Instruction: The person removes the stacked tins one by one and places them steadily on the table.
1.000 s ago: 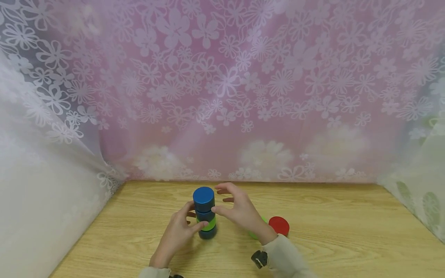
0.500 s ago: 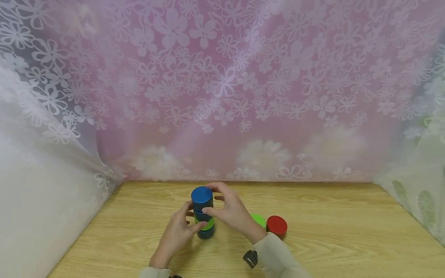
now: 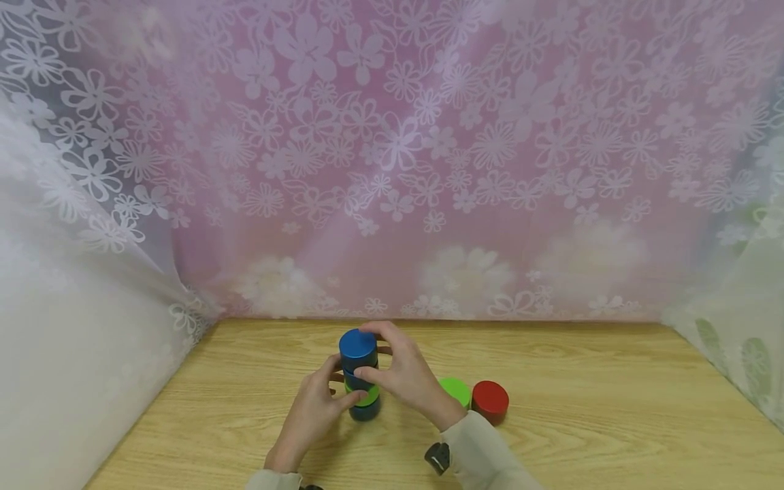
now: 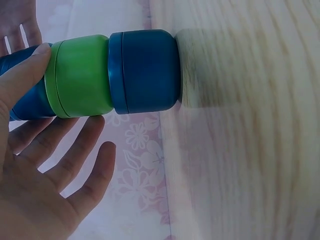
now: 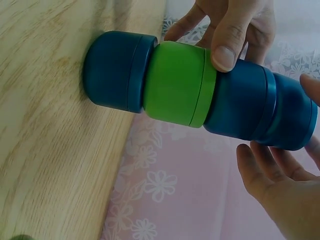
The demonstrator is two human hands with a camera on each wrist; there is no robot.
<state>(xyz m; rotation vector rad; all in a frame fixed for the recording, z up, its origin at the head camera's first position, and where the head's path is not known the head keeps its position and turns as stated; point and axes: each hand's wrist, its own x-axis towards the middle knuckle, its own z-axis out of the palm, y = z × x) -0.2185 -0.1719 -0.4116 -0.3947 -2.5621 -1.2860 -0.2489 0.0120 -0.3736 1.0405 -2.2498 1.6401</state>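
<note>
Several round lidded tins stand stacked upright on the wooden table: a blue tin [image 4: 150, 72] at the bottom, a green tin [image 5: 175, 82] over it, another blue tin [image 5: 237, 100], then the top blue tin [image 3: 358, 348]. My left hand [image 3: 312, 406] holds the stack from the left, its thumb at the green tin's lid edge and its fingers on the far side. From the right, my right hand [image 3: 409, 380] grips around the top blue tin, thumb in front and fingers behind. In the right wrist view, the top tin sits slightly tilted against the one below.
On the table [image 3: 588, 395], right of the stack, a second green tin [image 3: 454, 391] and a red tin [image 3: 491, 400] stand side by side, the green one partly behind my right forearm. A floral curtain [image 3: 429, 170] hangs at the back, with sheer cloth along both sides.
My right hand has moved left, and its fingers have come around the top blue tin. The green tin on the table shows more now. My left hand stays in place.
</note>
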